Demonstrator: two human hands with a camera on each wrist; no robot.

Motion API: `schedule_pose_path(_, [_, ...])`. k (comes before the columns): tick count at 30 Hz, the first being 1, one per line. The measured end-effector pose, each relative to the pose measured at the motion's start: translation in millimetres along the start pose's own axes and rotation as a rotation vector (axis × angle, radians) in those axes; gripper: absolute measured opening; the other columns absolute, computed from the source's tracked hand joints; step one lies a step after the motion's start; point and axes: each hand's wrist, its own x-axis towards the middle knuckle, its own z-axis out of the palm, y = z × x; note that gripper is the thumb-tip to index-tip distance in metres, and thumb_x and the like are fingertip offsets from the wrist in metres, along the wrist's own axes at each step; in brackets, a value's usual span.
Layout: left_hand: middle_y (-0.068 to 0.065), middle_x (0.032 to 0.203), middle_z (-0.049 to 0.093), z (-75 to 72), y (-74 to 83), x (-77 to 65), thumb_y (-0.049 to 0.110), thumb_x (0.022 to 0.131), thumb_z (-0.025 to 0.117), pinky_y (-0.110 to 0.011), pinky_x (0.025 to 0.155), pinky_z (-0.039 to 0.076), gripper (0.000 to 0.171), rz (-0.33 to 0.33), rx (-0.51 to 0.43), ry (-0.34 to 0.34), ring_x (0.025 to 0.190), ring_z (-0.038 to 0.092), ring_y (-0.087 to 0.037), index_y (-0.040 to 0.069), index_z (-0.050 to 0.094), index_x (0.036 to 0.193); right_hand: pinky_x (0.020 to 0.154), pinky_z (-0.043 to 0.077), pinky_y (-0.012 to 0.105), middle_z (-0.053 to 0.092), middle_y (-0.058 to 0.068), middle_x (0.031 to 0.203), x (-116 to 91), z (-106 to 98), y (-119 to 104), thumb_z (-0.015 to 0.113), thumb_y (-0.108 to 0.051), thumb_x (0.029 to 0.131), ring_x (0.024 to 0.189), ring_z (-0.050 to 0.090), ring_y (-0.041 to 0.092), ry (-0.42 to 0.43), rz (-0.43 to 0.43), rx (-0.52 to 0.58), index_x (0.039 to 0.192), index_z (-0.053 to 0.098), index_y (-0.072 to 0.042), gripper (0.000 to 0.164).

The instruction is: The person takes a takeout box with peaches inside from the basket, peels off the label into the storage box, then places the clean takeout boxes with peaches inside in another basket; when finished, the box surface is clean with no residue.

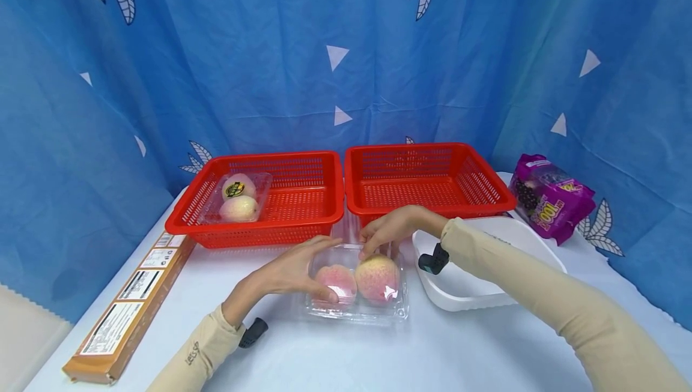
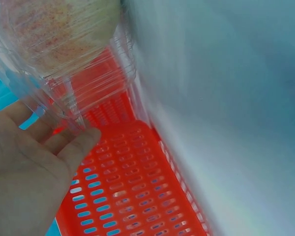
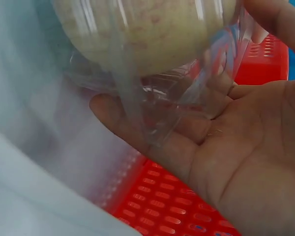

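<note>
A clear plastic clamshell box (image 1: 359, 315) holding two pink-yellow peaches (image 1: 378, 281) is at the front middle of the white table. My left hand (image 1: 289, 269) grips its left side, thumb over the front part and fingers toward the back edge. At the back right corner, my right hand (image 1: 397, 230) holds the box from above in the head view. The right wrist view shows the right fingers (image 3: 152, 147) running beneath the clear plastic, with the thumb at its side. In the left wrist view, the left fingertips lie along the box's edge (image 2: 71, 110).
A red basket (image 1: 292, 235) at the back left contains another clear box of two peaches (image 1: 238, 208). Beside it stands a second red basket (image 1: 432, 207). A white tub (image 1: 470, 302) sits right of my hands, a purple bag (image 1: 557, 200) behind it. A long brown carton (image 1: 130, 308) lies left.
</note>
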Motion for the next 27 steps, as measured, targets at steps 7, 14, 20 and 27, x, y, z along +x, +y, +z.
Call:
schedule_pose_path(7, [0.000, 0.152, 0.032, -0.5, 0.4, 0.1, 0.058, 0.063, 0.081, -0.058, 0.104, 0.035, 0.100, 0.001, -0.019, -0.012, 0.138, 0.033, -0.025, 0.031, 0.035, 0.148, 0.080, 0.056, 0.040, 0.057, 0.009, 0.109, -0.4, 1.3, -1.2, 0.064, -0.035, 0.088, 0.095, 0.059, 0.022, -0.013, 0.032, 0.056, 0.119, 0.045, -0.006, 0.046])
schedule_pose_path(14, [0.005, 0.150, 0.028, -0.9, -1.6, -0.3, 0.054, 0.064, 0.082, -0.055, 0.103, 0.037, 0.098, -0.007, -0.079, -0.043, 0.138, 0.030, -0.022, 0.042, 0.031, 0.147, 0.081, 0.055, 0.044, 0.048, 0.013, 0.128, -7.6, 8.7, 0.2, 0.065, -0.033, 0.088, 0.097, 0.059, 0.027, 0.021, 0.053, 0.169, 0.147, 0.019, 0.002, 0.083])
schedule_pose_path(20, [0.004, 0.154, 0.021, -1.6, -1.0, -0.6, 0.051, 0.064, 0.083, -0.056, 0.106, 0.034, 0.107, -0.005, -0.115, -0.057, 0.140, 0.025, -0.022, 0.042, 0.020, 0.150, 0.077, 0.052, 0.036, 0.050, 0.012, 0.122, -13.3, 16.3, 5.3, 0.065, -0.032, 0.087, 0.093, 0.057, 0.024, 0.061, 0.019, 0.216, 0.147, 0.020, 0.003, 0.083])
schedule_pose_path(27, [0.007, 0.155, 0.021, -4.3, -1.2, -3.0, 0.053, 0.064, 0.083, -0.056, 0.107, 0.033, 0.108, -0.045, -0.142, -0.078, 0.141, 0.024, -0.021, 0.044, 0.017, 0.150, 0.074, 0.053, 0.036, 0.057, 0.011, 0.112, -18.5, 26.4, 7.2, 0.065, -0.033, 0.086, 0.091, 0.057, 0.024, 0.104, 0.006, 0.239, 0.138, 0.036, 0.001, 0.068])
